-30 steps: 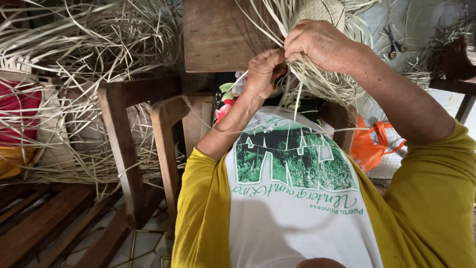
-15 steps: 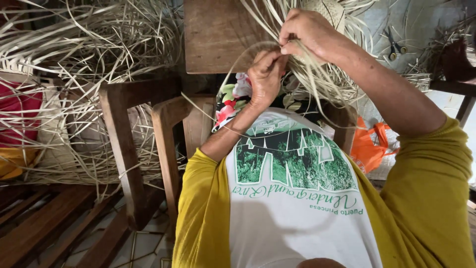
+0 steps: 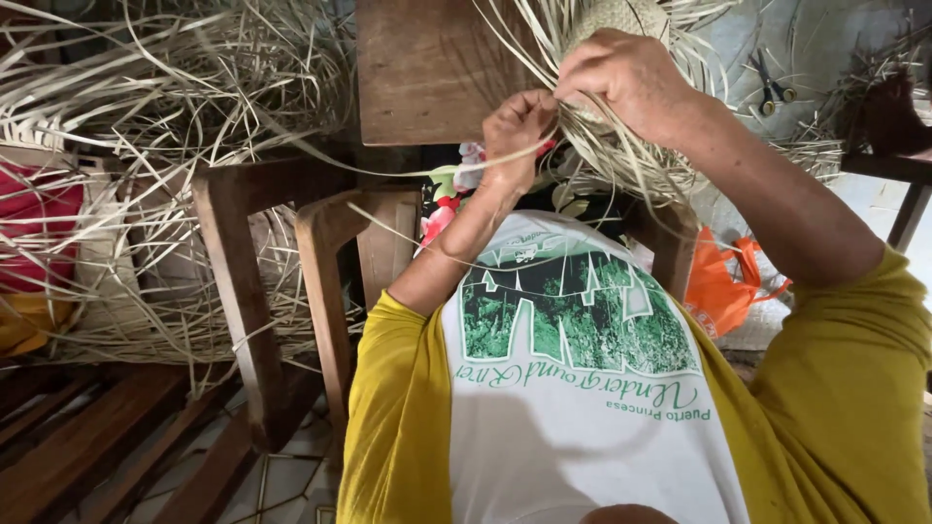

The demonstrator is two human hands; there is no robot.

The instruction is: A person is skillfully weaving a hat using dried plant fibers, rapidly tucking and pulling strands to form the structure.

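Left hand (image 3: 515, 131) pinching pale straw strands (image 3: 621, 160), right hand (image 3: 631, 82) gripping woven straw hat (image 3: 621, 19), wooden stool (image 3: 427, 68) just beside, scissors (image 3: 767, 82) nearby

One package, one printed panel among the straw

A crumpled orange plastic bag (image 3: 720, 286) lies low at right, just beside a wooden chair leg; the white-and-green printed picture panel (image 3: 573, 330) spreads across the front of the person's yellow-sleeved shirt, centre frame.
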